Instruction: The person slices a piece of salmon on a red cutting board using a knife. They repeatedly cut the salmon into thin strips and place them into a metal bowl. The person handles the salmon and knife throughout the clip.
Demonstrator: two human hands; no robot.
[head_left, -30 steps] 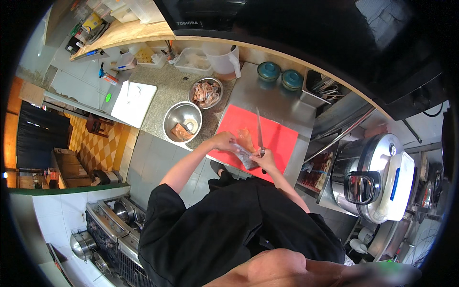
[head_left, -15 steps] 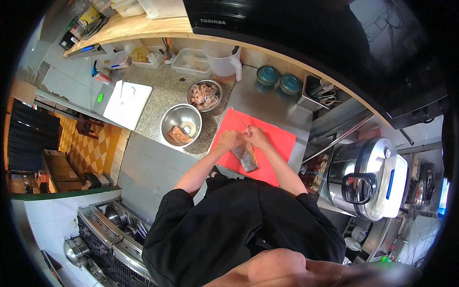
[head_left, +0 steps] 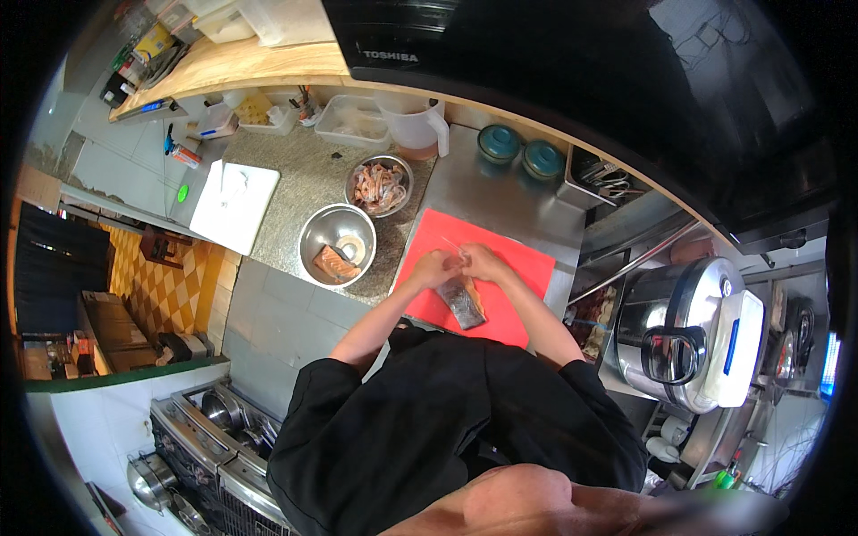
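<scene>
A piece of salmon fillet (head_left: 461,306), dark skin upward with an orange edge on its right, lies on a red cutting board (head_left: 518,277). My left hand (head_left: 435,268) is closed on the far end of the fillet. Close beside it, my right hand (head_left: 483,263) has its fingers curled round what looks like a thin knife (head_left: 452,243), whose narrow blade points away to the far left. The fingers hide its handle and the end of the fish. The two hands nearly touch.
Left of the board stand a steel bowl (head_left: 308,234) with a salmon piece and another bowl (head_left: 407,198) of fish trimmings. Farther left lies a white cutting board (head_left: 234,210). Teal lidded pots (head_left: 499,143) and a plastic jug (head_left: 416,125) stand behind. A large steel cooker (head_left: 657,304) is at right.
The knife blade has swung lower and shows less. My right hand has come slightly nearer me, and both hands are closer together at the fillet's far end. The view has shifted a little.
</scene>
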